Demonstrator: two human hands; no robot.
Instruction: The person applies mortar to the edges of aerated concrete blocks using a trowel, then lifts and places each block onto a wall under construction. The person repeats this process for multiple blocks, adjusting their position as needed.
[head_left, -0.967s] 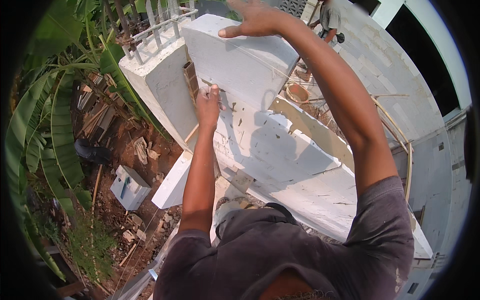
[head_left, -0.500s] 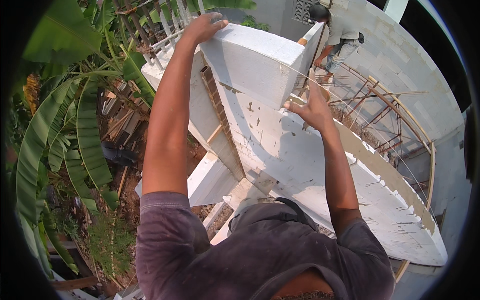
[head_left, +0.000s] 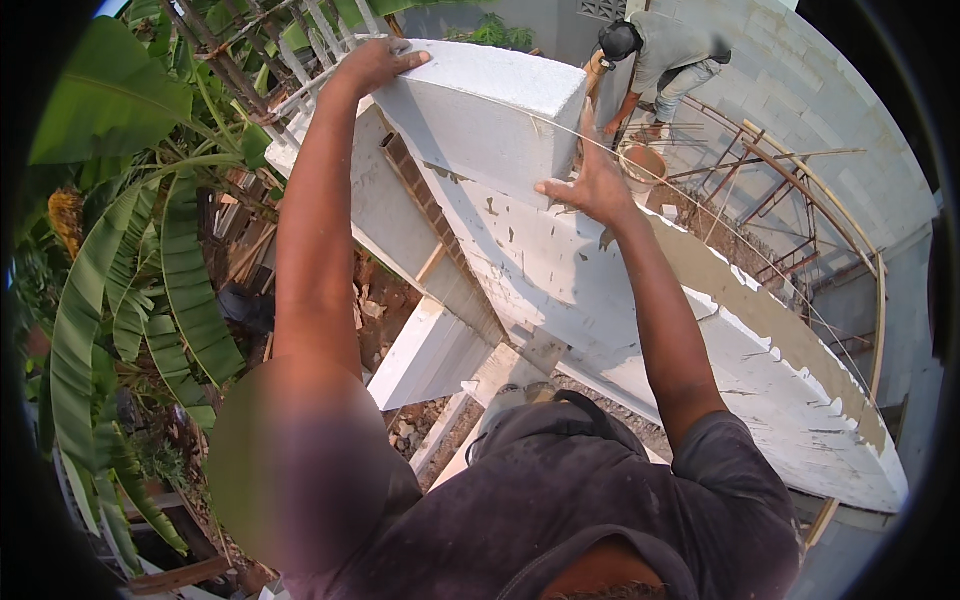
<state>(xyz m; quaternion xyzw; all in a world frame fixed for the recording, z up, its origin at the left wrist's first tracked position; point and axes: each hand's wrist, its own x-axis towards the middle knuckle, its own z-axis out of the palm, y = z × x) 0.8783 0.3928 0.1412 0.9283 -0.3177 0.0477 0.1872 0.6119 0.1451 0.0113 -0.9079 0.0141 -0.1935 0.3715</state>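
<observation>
In the head view, a white, rectangular masonry block (head_left: 480,125) sits atop a white block-built wall (head_left: 530,255), between both hands: the left hand (head_left: 376,66), unclenched, rests on the block's upper left corner; the right hand (head_left: 597,190), thumb and fingers spread, touches its right end.

The left arm (head_left: 316,220) reaches up from the lower left of the frame, nearly straight, its upper part blurred. The left hand (head_left: 375,65), at the upper left, bends at the wrist, thumb pointing right. The right arm (head_left: 668,320) rises from the lower right toward upper centre, where the right hand (head_left: 598,188) spreads, thumb leftward, fingers upward.
</observation>
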